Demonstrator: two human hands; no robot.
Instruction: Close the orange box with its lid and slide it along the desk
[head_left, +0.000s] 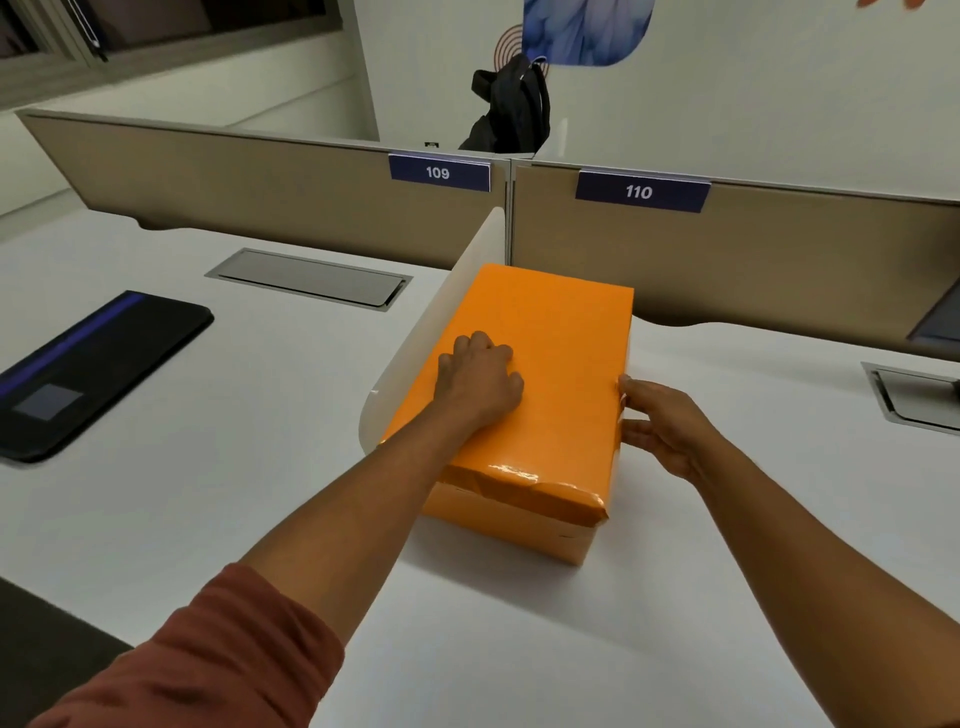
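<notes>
The orange box (561, 535) stands on the white desk (208, 493) in the middle of the view, with its orange lid (561, 332) seated on top and covering it. My left hand (480, 382) rests on the lid with its fingers curled, knuckles down. Against the box's right side lies my right hand (662, 428), fingers spread and fingertips touching the lid's edge. The box's left side runs along a low white divider (441, 322).
A black mat (98, 369) lies at the left of the desk. Cable hatches are set into the desk at the back left (309, 278) and far right (914, 395). Beige partitions labelled 109 (439, 172) and 110 (639, 192) close the back. A black backpack (511, 109) stands behind them.
</notes>
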